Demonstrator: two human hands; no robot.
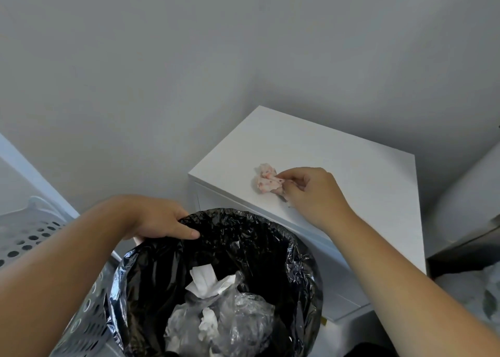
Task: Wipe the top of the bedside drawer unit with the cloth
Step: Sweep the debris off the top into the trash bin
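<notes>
The white bedside drawer unit (338, 153) stands against the grey wall, its top seen from above. On its near-left part lies a crumpled pink-and-white cloth (266, 179) with reddish spots. My right hand (313, 191) rests on the top and pinches the cloth's right edge between thumb and fingers. My left hand (162, 220) grips the rim of a bin lined with a black bag (270, 237), held just in front of the unit's left corner. A few dark crumbs lie on the top beside my right hand.
Inside the bin are white tissues (208, 281) and clear plastic wrap (238, 313). A white perforated laundry basket (29, 234) stands at the left. A grey bed edge (465, 199) borders the unit on the right.
</notes>
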